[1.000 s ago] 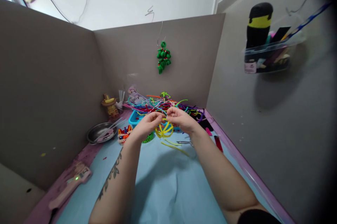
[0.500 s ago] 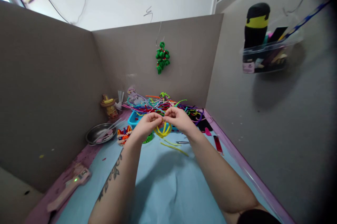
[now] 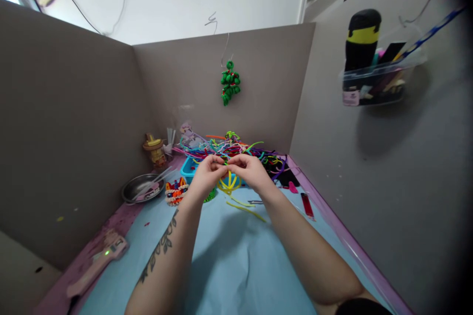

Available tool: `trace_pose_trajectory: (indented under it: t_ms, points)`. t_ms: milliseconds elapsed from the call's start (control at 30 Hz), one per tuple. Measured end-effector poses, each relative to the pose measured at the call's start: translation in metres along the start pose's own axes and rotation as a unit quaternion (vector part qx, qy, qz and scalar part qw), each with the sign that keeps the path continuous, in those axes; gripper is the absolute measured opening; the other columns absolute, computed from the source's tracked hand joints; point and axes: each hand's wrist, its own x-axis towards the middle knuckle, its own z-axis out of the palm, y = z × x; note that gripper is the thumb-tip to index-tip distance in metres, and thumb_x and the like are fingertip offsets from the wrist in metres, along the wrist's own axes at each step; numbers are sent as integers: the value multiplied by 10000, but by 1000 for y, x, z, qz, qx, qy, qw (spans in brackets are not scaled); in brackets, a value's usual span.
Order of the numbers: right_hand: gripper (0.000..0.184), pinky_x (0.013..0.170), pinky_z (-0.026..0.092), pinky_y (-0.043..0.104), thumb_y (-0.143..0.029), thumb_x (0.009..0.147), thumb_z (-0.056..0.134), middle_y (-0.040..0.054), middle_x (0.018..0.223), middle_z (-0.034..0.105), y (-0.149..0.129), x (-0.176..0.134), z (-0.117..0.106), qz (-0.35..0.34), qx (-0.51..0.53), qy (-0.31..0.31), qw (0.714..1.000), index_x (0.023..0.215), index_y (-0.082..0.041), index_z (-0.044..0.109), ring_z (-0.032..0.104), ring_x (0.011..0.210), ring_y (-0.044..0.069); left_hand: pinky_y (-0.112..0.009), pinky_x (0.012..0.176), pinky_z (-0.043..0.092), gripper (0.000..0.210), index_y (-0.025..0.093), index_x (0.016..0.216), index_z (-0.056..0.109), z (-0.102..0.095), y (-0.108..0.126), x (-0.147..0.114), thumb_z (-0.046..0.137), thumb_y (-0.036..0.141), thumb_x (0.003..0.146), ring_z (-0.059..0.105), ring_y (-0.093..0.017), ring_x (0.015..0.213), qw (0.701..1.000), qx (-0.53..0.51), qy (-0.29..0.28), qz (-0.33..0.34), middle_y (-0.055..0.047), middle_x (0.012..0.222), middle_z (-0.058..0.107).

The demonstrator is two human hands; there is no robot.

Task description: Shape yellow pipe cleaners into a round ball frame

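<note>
Fingertips meeting at the middle of the view, my left hand (image 3: 210, 175) and my right hand (image 3: 251, 171) both pinch the top of a yellow pipe cleaner piece (image 3: 229, 186). Its open loops hang below the fingers, above the blue table cover. A speck of green shows between the fingertips; I cannot tell what it belongs to. Under the piece lie loose yellow pipe cleaners (image 3: 247, 211) and a thin metal tool (image 3: 255, 202). Left of my left hand stands an orange, white and blue beaded-looking piece (image 3: 175, 192). A green fuzzy piece (image 3: 210, 195) is partly hidden by my left wrist.
Behind my hands, a blue basket (image 3: 187, 171) overflows with coloured pipe cleaners (image 3: 229, 146). At left are a metal bowl (image 3: 129, 192), a jar (image 3: 155, 152) and a pink glue gun (image 3: 98, 265). A red object (image 3: 307, 205) lies right. A green ornament (image 3: 230, 83) hangs from the back panel.
The view has shifted slightly. My fingers have moved a little against each other at the top of the yellow piece, and a bit of green now shows there.
</note>
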Motion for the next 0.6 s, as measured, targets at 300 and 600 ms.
trace_pose_trajectory:
  t_ms: [300, 600]
  points:
    - [190, 669, 455, 283, -316, 696, 618, 32, 765, 650, -2, -1, 0, -35, -47, -19, 998, 821, -177, 649, 567, 695, 145, -196, 525, 408, 279, 172, 787, 471, 0, -2, -1, 679, 238, 614, 556, -95, 526, 999, 4, 31, 21, 44, 555, 564]
    - [93, 694, 423, 284, -271, 725, 606, 34, 783, 644, -12, -7, 1, -113, -167, 17, 979, 763, -218, 672, 562, 753, 158, -195, 506, 388, 317, 187, 762, 432, 3, -1, -1, 690, 264, 594, 547, -101, 501, 997, -3, 77, 24, 57, 533, 538]
